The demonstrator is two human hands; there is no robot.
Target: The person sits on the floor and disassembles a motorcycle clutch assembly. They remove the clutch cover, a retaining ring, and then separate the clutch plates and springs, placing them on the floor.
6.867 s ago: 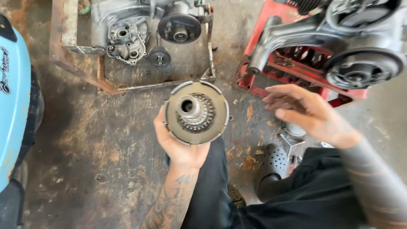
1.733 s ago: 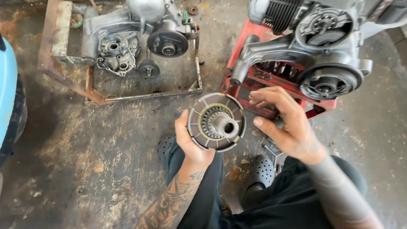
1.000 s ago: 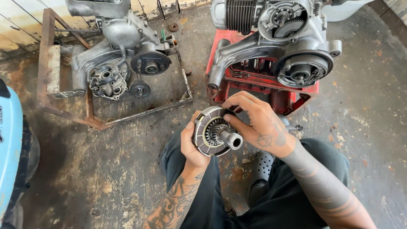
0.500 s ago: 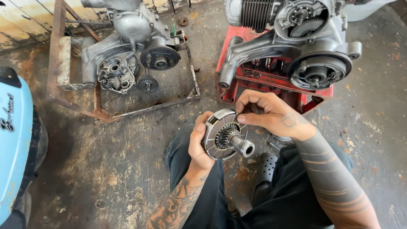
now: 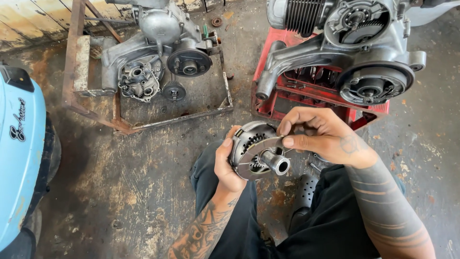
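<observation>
2 hands work 1 round clutch assembly [image 5: 254, 151] just below the red stand [image 5: 268, 103]: the left hand [image 5: 229, 163] clasps its rim, while the right hand [image 5: 321, 136] pinches 1 thin ring plate [image 5: 258, 152] at its face. 2 engines show, 1 on the red stand [image 5: 354, 52] cut off at the top, 1 in a rusty frame [image 5: 153, 57] left of it. Greasy grey metal, a hollow hub [image 5: 277, 163] protruding; the inner teeth are hard to make out.

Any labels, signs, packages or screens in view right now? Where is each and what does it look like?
Only one: dark cursive script badge on the light blue scooter body panel, far left edge, running slantwise.
No packages, signs or screens visible.
</observation>
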